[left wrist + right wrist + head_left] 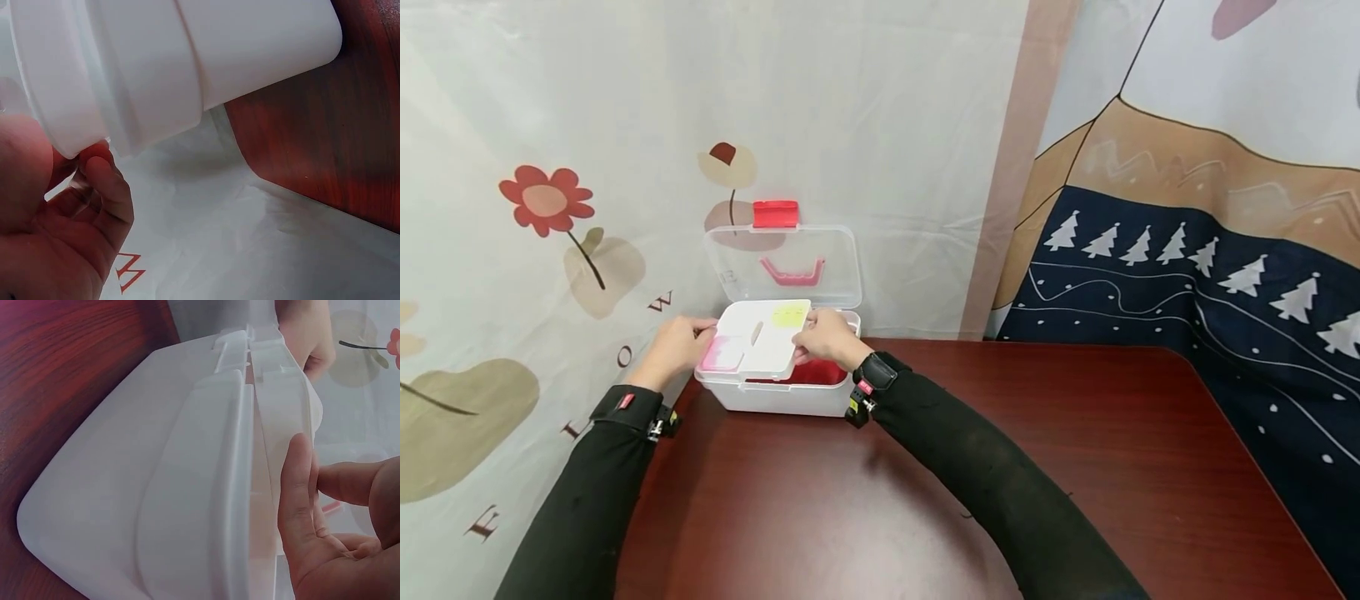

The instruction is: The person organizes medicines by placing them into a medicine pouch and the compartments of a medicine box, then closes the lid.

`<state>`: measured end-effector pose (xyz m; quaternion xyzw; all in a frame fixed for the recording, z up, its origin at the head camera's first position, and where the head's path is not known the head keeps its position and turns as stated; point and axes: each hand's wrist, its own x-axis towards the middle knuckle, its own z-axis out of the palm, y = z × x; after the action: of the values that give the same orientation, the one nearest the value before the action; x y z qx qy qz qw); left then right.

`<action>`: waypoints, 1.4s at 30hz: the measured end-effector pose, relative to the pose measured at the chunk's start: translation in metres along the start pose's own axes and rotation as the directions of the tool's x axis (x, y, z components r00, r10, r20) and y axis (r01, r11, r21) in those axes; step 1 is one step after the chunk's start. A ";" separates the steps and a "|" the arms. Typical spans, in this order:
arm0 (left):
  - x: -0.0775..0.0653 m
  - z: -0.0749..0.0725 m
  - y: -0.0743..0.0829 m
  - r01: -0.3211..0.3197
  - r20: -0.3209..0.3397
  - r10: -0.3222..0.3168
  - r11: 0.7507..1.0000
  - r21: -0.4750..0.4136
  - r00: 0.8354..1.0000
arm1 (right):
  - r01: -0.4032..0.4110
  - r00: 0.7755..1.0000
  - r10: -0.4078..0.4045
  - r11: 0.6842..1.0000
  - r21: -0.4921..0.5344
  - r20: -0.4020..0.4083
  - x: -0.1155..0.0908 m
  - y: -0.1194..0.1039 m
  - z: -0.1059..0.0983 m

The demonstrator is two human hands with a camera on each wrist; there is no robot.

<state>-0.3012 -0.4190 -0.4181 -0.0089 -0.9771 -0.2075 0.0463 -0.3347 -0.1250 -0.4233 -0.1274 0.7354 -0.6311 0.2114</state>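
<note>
A white plastic storage box stands at the table's back left, its clear lid raised behind it. Over the box sits a white inner tray, shifted left and off the box's right part, with a pink patch and a yellow patch showing in it. My left hand pinches the tray's left edge; its thumb and finger meet at the rim in the left wrist view. On the opposite edge, my right hand holds the tray between thumb and fingers. Something red shows inside the box; its kind is hidden.
A red latch and a pink handle are on the lid. The brown wooden table extends right and toward me. A patterned curtain hangs close behind the box and along the left side.
</note>
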 end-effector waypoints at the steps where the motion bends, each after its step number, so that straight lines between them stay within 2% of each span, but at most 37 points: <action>1: 0.001 0.000 0.000 -0.004 -0.001 0.004 1.000 0.000 1.000 | 0.002 1.000 -0.002 1.000 -0.003 -0.003 0.000 0.000 0.000; 8: 0.005 0.001 -0.003 -0.038 -0.004 0.038 0.999 0.010 0.999 | 0.000 1.000 0.000 1.000 0.007 0.007 0.000 0.004 0.001; 16: 0.004 0.001 -0.005 0.007 0.026 -0.007 1.000 0.000 1.000 | -0.034 0.998 0.035 0.999 -0.028 0.057 0.001 0.012 0.005; 21: 0.010 0.001 -0.012 0.038 0.072 -0.036 0.999 -0.022 0.997 | 0.016 0.998 -0.011 0.996 -0.092 0.055 0.000 0.011 -0.004; 24: 0.012 -0.003 -0.015 0.037 0.112 -0.033 0.999 -0.030 0.993 | 0.068 0.998 -0.068 0.986 -0.153 0.002 0.001 0.009 -0.015; 27: 0.015 -0.009 -0.014 0.044 0.153 -0.036 0.998 -0.049 0.988 | 0.105 0.983 -0.141 0.957 -0.271 -0.115 0.002 0.007 -0.029; 29: 0.018 -0.012 -0.012 0.056 0.190 -0.041 0.995 -0.078 0.981 | 0.116 0.958 -0.193 0.936 -0.331 -0.211 0.003 0.007 -0.038; 32: 0.025 -0.015 -0.009 0.085 0.254 -0.049 0.988 -0.131 0.966 | 0.097 0.906 -0.252 0.906 -0.411 -0.341 0.004 0.010 -0.048; 33: 0.027 -0.015 -0.008 0.092 0.271 -0.049 0.985 -0.146 0.961 | 0.084 0.893 -0.257 0.902 -0.424 -0.368 0.004 0.011 -0.050; 35: 0.032 -0.015 -0.006 0.097 0.293 -0.043 0.980 -0.175 0.955 | 0.053 0.885 -0.252 0.890 -0.452 -0.393 0.004 0.014 -0.053; 38: 0.041 -0.011 -0.004 0.099 0.303 -0.035 0.974 -0.202 0.952 | 0.027 0.882 -0.229 0.897 -0.441 -0.412 0.004 0.020 -0.054; 42: 0.050 -0.005 -0.002 0.099 0.299 -0.028 0.970 -0.224 0.954 | 0.016 0.886 -0.183 0.930 -0.367 -0.425 0.005 0.027 -0.058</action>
<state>-0.3511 -0.4230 -0.4099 -0.0133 -0.9413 -0.3199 -0.1074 -0.3647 -0.0719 -0.4438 -0.0509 0.8577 -0.5109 -0.0249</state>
